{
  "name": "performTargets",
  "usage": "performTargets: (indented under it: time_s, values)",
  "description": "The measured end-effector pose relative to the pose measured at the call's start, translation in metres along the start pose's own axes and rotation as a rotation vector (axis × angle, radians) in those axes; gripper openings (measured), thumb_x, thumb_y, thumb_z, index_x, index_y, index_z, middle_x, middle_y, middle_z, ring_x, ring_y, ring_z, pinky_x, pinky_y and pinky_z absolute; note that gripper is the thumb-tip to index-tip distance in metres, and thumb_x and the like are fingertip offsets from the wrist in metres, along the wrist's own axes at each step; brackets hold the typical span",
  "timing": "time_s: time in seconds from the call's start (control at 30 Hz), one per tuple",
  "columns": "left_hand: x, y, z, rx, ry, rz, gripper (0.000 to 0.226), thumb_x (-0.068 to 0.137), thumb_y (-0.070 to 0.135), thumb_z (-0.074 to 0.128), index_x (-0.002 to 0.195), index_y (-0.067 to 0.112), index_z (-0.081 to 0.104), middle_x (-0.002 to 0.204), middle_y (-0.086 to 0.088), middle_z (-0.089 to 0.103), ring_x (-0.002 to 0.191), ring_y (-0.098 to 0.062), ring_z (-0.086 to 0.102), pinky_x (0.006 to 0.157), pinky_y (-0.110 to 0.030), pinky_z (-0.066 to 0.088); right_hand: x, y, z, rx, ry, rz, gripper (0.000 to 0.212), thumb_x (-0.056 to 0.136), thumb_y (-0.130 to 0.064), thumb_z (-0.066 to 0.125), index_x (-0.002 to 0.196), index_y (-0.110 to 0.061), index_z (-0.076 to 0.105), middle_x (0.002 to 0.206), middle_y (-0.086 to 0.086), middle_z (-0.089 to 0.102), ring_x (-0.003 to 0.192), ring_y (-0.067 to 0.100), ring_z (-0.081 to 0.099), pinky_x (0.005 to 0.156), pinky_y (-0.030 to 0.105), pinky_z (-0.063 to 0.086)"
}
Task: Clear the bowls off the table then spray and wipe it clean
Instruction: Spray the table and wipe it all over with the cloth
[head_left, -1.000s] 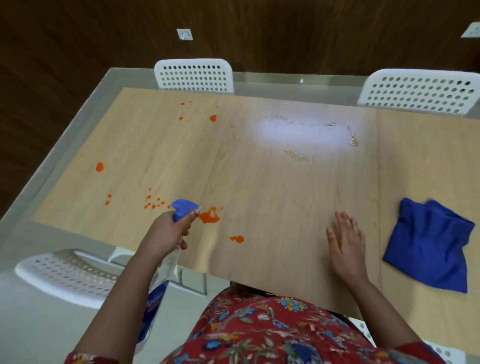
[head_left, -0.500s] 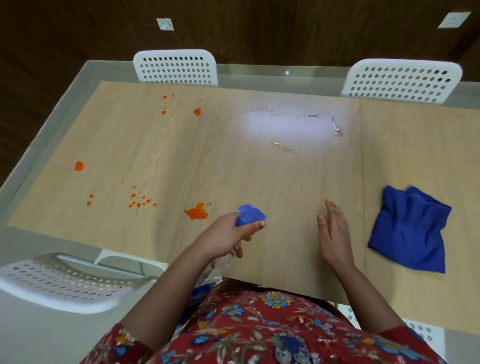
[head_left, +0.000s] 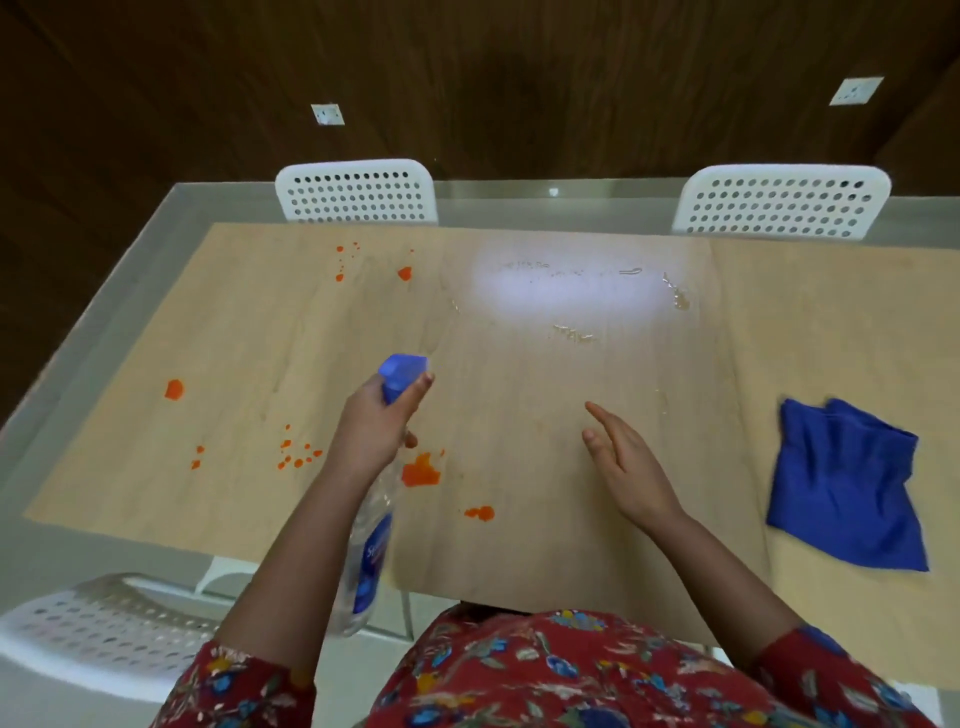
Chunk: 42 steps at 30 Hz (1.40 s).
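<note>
Fingers of left hand around one spray bottle; one blue cloth.

Spray bottle in my left hand: clear body, blue label with white lettering, blue trigger head. Table: pale beige wood grain, with a grey-green glassy border. Stains on it: bright orange, one large blotch near me, smaller dots scattered to the left and far side. Cloth: solid royal blue. Chairs: white, patterned with rows of round holes. Panelling behind: dark brown wood. Sockets on it: white. My dress: red floral, blue and yellow blossoms, pale leaves.
</note>
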<state>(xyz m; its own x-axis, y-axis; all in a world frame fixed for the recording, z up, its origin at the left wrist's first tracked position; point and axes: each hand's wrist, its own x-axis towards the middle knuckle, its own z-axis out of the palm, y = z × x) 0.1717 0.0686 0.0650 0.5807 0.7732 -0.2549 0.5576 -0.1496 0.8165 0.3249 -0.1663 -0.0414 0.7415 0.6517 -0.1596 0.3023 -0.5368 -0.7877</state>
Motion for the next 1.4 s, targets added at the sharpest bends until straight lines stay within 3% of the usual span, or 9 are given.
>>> performTargets:
  time_s: [0.17, 0.3, 0.47, 0.63, 0.77, 0.9, 1.03, 1.2, 1.4]
  values:
    - [0.039, 0.003, -0.05, -0.131, 0.233, 0.121, 0.037, 0.091, 0.05, 0.056, 0.104, 0.017, 0.061, 0.077, 0.002, 0.061, 0.059, -0.018, 0.063, 0.076, -0.043, 0.055, 0.029, -0.035, 0.017, -0.096, -0.159, -0.039, 0.042, 0.1, -0.039, 0.046, 0.14, -0.026, 0.048, 0.143, -0.009, 0.049, 0.134, 0.011, 0.042, 0.11, 0.03, 0.034]
    - [0.078, 0.016, -0.075, -0.27, 0.45, 0.238, 0.013, 0.093, 0.039, 0.058, 0.089, 0.029, 0.051, 0.071, 0.004, 0.05, 0.059, -0.018, 0.058, 0.067, -0.034, 0.049, 0.049, -0.059, 0.027, -0.091, -0.196, -0.045, 0.039, 0.1, -0.036, 0.047, 0.137, -0.026, 0.05, 0.139, -0.008, 0.053, 0.129, 0.009, 0.047, 0.104, 0.026, 0.037]
    - [0.128, 0.011, -0.087, -0.272, 0.613, 0.288, 0.031, 0.094, 0.039, 0.056, 0.1, 0.013, 0.042, 0.1, -0.01, 0.043, 0.08, -0.024, 0.056, 0.078, -0.041, 0.052, 0.063, -0.071, 0.035, -0.035, -0.189, -0.016, 0.036, 0.099, -0.037, 0.048, 0.134, -0.03, 0.052, 0.133, -0.01, 0.057, 0.122, 0.007, 0.051, 0.098, 0.023, 0.039]
    - [0.144, 0.007, -0.08, -0.263, 0.635, 0.295, 0.026, 0.096, 0.021, 0.055, 0.109, 0.003, 0.041, 0.11, -0.009, 0.034, 0.088, -0.013, 0.043, 0.073, -0.005, 0.034, 0.066, -0.068, 0.036, 0.008, -0.168, 0.005, 0.033, 0.099, -0.036, 0.049, 0.131, -0.034, 0.054, 0.127, -0.015, 0.059, 0.12, 0.004, 0.053, 0.097, 0.021, 0.039]
    - [0.147, 0.001, -0.069, -0.228, 0.677, 0.269, 0.053, 0.086, 0.023, 0.066, 0.126, -0.002, 0.043, 0.125, -0.019, 0.045, 0.116, -0.035, 0.047, 0.101, -0.043, 0.04, 0.064, -0.065, 0.029, 0.067, -0.142, 0.018, 0.031, 0.098, -0.033, 0.051, 0.129, -0.033, 0.056, 0.124, -0.015, 0.061, 0.118, 0.002, 0.054, 0.099, 0.023, 0.04]
    - [0.108, -0.001, -0.011, -0.158, 0.721, 0.199, 0.094, 0.078, 0.021, 0.071, 0.146, -0.013, 0.015, 0.153, -0.03, 0.017, 0.143, -0.042, 0.018, 0.116, -0.038, 0.013, 0.054, -0.058, 0.014, 0.16, -0.105, 0.042, 0.03, 0.098, -0.03, 0.054, 0.127, -0.03, 0.058, 0.121, -0.013, 0.063, 0.116, 0.002, 0.056, 0.099, 0.023, 0.041]
    - [0.061, -0.005, 0.068, -0.062, 0.513, 0.226, 0.081, 0.079, 0.013, 0.073, 0.146, 0.001, 0.029, 0.154, -0.022, 0.021, 0.143, -0.034, 0.02, 0.115, -0.04, 0.017, 0.032, -0.037, -0.01, 0.188, -0.043, 0.084, 0.025, 0.097, -0.027, 0.055, 0.122, -0.029, 0.062, 0.116, -0.014, 0.065, 0.111, -0.001, 0.058, 0.096, 0.023, 0.043]
    - [0.024, -0.01, 0.143, 0.005, -0.144, 0.223, 0.04, 0.092, 0.017, 0.061, 0.13, 0.013, 0.052, 0.138, -0.007, 0.041, 0.133, -0.018, 0.038, 0.107, -0.018, 0.022, 0.0, 0.022, -0.053, 0.074, 0.241, 0.287, 0.023, 0.093, -0.028, 0.06, 0.115, -0.024, 0.066, 0.112, -0.01, 0.068, 0.11, 0.011, 0.061, 0.09, 0.026, 0.045]
    - [0.004, 0.002, 0.186, 0.035, -0.408, 0.143, 0.024, 0.095, 0.02, 0.056, 0.118, 0.016, 0.062, 0.126, -0.002, 0.057, 0.113, -0.015, 0.058, 0.098, -0.027, 0.043, -0.044, 0.106, -0.099, -0.514, 0.387, 0.513, 0.068, 0.08, -0.047, 0.068, 0.138, -0.021, 0.047, 0.134, 0.003, 0.046, 0.123, 0.025, 0.041, 0.096, 0.041, 0.043]
